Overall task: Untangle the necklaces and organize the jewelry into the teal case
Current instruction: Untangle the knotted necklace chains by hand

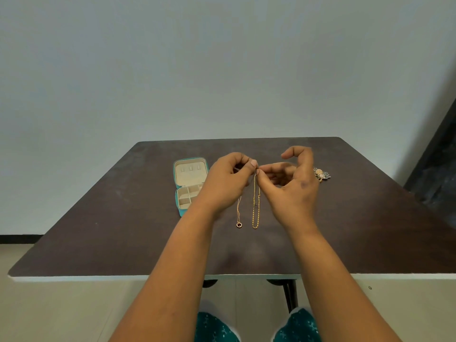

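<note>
Both hands are raised over the middle of the dark table (123, 230). My left hand (225, 183) and my right hand (291, 183) pinch the top ends of the necklaces between thumb and fingertips, close together. A thick gold chain (256, 206) hangs down in a loop from the pinch. A thinner chain with a small ring pendant (238, 225) hangs beside it on the left, from under my left hand. The teal case (188, 185) lies open to the left, showing its cream lining and compartments; my left hand hides its right edge.
An ornate brooch-like piece with gold beads and grey leaves (321, 174) lies on the table right of my right hand. A plain wall stands behind the table. The white front edge of the table (98, 277) runs below my forearms, with my knees beneath.
</note>
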